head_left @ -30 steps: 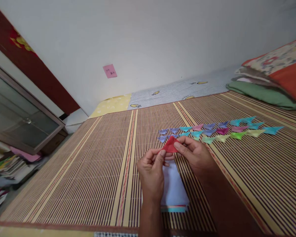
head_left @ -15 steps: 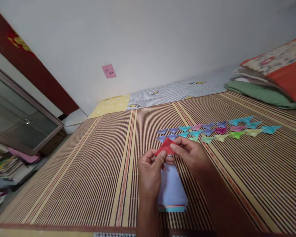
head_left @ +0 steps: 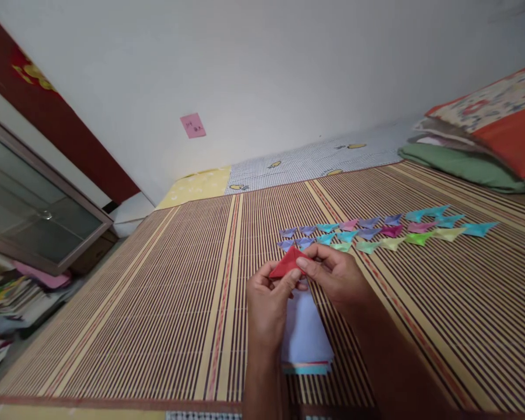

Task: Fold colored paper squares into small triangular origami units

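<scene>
Between my two hands is a folded red paper [head_left: 289, 262], a triangle with its peak up and a crease down its middle. My left hand [head_left: 269, 294] pinches its lower left edge, thumb in front and fingers behind. On the right side, my right hand [head_left: 335, 271] grips it with thumb and fingers. Below the hands lies a stack of paper sheets [head_left: 307, 332], lavender on top with red and turquoise edges showing under it. Beyond them, small folded paper boats [head_left: 391, 231] in several colours stand in rows; my hands hide part of the nearest row.
A striped bamboo mat [head_left: 157, 303] covers the bed. Folded bedding [head_left: 468, 166] and an orange floral pillow [head_left: 507, 128] lie at the right. A pink note [head_left: 193, 125] is stuck to the wall. A glass-door cabinet [head_left: 35, 198] and piled books [head_left: 15, 297] stand at the left.
The red paper has shifted slightly left and tilted a little. My left thumb has slid right along its lower edge, nearer my right thumb. Both hands still hold it.
</scene>
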Available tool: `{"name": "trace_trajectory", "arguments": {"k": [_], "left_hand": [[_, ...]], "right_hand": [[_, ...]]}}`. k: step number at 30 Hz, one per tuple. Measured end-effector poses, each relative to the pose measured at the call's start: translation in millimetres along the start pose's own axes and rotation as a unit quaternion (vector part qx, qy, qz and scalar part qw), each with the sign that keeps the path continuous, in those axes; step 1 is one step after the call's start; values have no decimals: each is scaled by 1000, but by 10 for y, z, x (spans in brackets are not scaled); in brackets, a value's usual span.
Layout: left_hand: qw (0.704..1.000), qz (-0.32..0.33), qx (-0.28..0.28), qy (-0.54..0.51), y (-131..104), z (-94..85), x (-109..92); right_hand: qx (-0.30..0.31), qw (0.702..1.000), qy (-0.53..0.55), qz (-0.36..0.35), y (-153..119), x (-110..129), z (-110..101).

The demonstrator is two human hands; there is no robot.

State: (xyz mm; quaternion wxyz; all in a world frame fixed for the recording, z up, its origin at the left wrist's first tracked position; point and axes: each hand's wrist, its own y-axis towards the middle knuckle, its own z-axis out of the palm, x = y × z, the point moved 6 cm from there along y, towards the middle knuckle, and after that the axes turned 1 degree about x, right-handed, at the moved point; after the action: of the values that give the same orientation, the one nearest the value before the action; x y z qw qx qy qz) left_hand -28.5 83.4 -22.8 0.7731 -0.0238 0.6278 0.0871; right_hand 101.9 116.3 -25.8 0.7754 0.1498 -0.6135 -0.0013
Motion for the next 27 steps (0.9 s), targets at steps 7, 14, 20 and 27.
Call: {"name": "trace_trajectory", "arguments": {"k": [7, 14, 20, 27], "left_hand": [[1000, 12, -15, 0, -3, -68, 1], [996, 45, 20, 68, -9, -32, -70], [998, 35, 55, 11, -15, 8, -79], [999, 45, 24, -19, -42, 10, -64]], "right_hand": [[12, 1000, -23, -15, 19, -16, 9], [91, 995, 35, 22, -15, -3, 145], [7, 998, 58, 33, 3, -21, 14], [4, 994, 89, 69, 9, -137, -5]]}}
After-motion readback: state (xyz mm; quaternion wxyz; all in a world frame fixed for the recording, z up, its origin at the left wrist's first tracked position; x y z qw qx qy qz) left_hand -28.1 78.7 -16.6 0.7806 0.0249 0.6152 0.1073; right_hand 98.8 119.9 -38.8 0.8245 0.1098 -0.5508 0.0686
